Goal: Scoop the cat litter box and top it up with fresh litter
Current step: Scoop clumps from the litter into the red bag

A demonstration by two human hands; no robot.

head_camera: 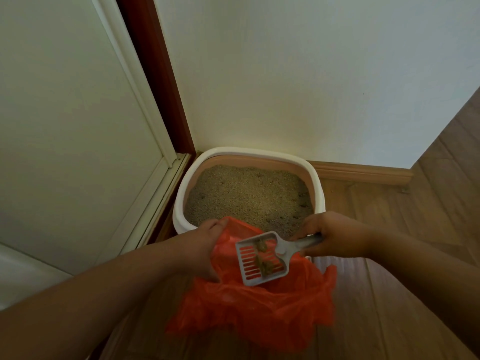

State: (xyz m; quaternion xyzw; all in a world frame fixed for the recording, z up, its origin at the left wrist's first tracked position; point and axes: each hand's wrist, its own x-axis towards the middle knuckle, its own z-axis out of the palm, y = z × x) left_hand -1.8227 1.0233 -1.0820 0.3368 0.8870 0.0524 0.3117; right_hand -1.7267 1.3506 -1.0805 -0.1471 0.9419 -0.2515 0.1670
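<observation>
Clumps (261, 255) of soiled litter sit on the slotted grey plastic scoop (262, 258), which the right hand (335, 236) grips by its handle, fingers curled round it, over the crumpled orange plastic bag (259, 302). The left hand (207, 245) grips the bag's rim, holding the mouth open. To empty cleanly, the scoop probably needs tipping low inside the mouth, with the bag kept wide. The white-rimmed oval litter box (181, 201), its sandy litter (246, 196) level, stands just beyond in the corner of the wooden floor (389, 294).

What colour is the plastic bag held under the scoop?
Orange-red; the plastic bag shows best in the head view.
</observation>
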